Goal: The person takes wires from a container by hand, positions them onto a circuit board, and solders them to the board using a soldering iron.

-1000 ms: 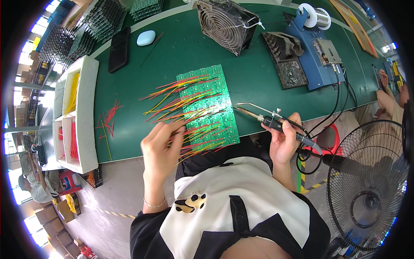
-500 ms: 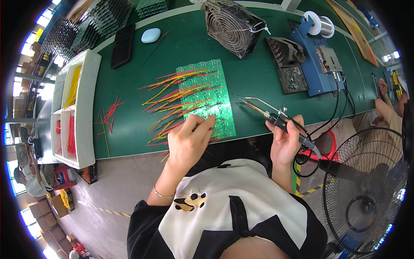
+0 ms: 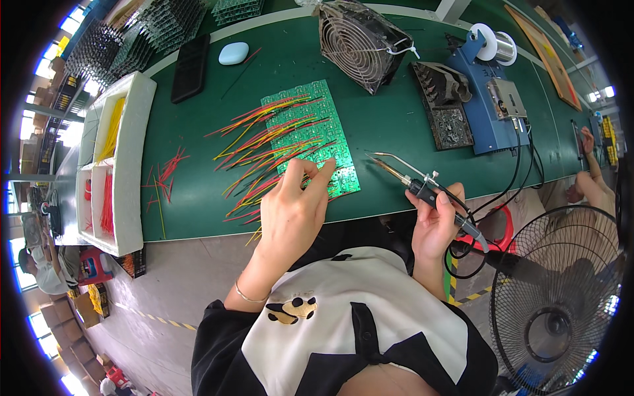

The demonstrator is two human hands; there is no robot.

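Observation:
A green circuit board panel lies on the bench before me, with rows of red, yellow and black wires fanning out over its left side. Over its near part is my left hand, its fingers bent and drawn together; whatever sits between the fingertips is hidden. The index finger and thumb reach down to the board among the nearest wires. To the right, my right hand is closed around a soldering iron with a thin metal guide tube along it. Its tip points left, just beyond the board's right edge.
A white foam tray of wires stands left, near loose red wires. At the back are a black phone, a white case and a small fan. A blue soldering station and floor fan are right.
The board has shifted slightly away from me and turned a little, with its wires. My left hand has moved slightly farther in over it. The soldering iron has dropped slightly nearer me.

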